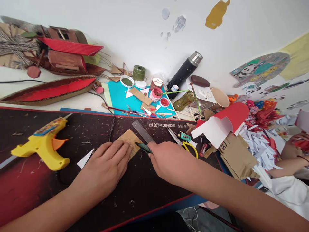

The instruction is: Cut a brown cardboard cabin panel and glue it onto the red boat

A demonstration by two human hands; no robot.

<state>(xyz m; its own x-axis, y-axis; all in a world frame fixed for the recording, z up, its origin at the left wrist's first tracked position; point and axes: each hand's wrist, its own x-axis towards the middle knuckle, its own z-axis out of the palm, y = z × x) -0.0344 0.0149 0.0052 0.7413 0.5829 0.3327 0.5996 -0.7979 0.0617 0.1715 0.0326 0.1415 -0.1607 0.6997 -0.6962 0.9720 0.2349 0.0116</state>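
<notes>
My left hand (106, 166) lies flat, fingers stretched out, on a piece of brown cardboard (129, 137) on the dark mat. My right hand (170, 161) is closed round a dark green craft knife (144, 148), whose dark tip reaches the cardboard's right edge. A grey ruler (143, 130) lies just beyond that hand; its near end is hidden by the fingers. A white paper scrap (84, 159) sits left of my left hand. Scissors (175, 137) with yellow handles lie beyond my right hand, beside a teal lighter (183, 136).
A yellow glue gun (43, 143) lies on the mat (135, 199) at left. Model boats (53, 90) stand behind it. Paint jars (156, 94) and a black thermos (184, 72) stand at the back. Paper strips (259, 145) and another person's arm (287, 166) are at right.
</notes>
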